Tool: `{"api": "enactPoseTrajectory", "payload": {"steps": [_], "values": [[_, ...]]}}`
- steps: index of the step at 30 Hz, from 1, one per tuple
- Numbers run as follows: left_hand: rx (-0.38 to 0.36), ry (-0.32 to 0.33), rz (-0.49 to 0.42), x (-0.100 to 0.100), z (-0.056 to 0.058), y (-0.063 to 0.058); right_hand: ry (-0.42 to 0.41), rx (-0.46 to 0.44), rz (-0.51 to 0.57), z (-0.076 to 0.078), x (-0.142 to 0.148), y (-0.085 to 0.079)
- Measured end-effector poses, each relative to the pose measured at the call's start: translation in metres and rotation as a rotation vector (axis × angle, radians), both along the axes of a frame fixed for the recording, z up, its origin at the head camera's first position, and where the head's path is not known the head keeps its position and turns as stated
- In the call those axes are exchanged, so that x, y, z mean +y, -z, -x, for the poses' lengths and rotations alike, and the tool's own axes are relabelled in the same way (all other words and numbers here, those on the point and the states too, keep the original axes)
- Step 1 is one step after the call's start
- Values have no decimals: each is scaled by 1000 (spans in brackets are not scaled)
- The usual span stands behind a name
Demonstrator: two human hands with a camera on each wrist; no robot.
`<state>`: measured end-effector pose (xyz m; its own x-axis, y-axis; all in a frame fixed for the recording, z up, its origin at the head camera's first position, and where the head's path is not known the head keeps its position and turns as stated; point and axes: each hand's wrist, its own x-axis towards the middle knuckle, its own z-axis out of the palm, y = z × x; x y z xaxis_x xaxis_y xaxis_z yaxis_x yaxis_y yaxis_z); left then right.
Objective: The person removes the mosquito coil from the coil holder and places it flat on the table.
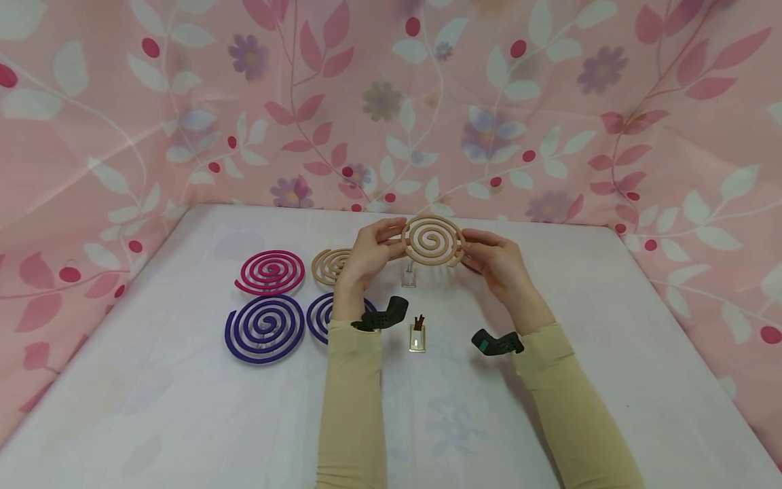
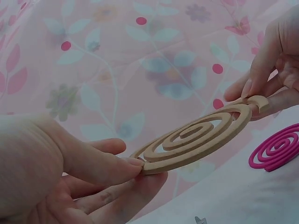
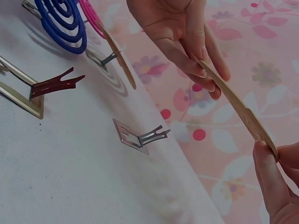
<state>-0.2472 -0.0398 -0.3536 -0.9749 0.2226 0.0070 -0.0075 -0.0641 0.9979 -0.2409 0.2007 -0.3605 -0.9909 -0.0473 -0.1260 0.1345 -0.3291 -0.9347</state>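
A tan spiral coil, like a mosquito coil, is held up above the far part of the table. My left hand pinches its left edge between thumb and fingers. On the opposite edge, my right hand pinches it the same way. The right wrist view shows the coil nearly edge-on between both hands. Below it stands a small silver metal stand with an upright forked clip. Nearer to me is a gold stand with a red-brown forked clip.
Left of my arms are a pink coil, a dark blue coil, a second tan coil and another blue coil, partly behind my left arm. Another view shows a pink coil beyond the right hand. Floral cloth backs the white table.
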Motion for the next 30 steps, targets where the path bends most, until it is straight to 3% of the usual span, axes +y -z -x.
{"api": "enactPoseTrajectory", "payload": {"steps": [12,20,30], "values": [[13,-26,-32,2,-1,-3,3,47,-60,-1,6,-7],[58,-25,-56,17,-2,-7,-21,66,-122,-9,20,-15],[60,46,7,26,-5,-11,-19,89,-192,-31,34,-13]]}}
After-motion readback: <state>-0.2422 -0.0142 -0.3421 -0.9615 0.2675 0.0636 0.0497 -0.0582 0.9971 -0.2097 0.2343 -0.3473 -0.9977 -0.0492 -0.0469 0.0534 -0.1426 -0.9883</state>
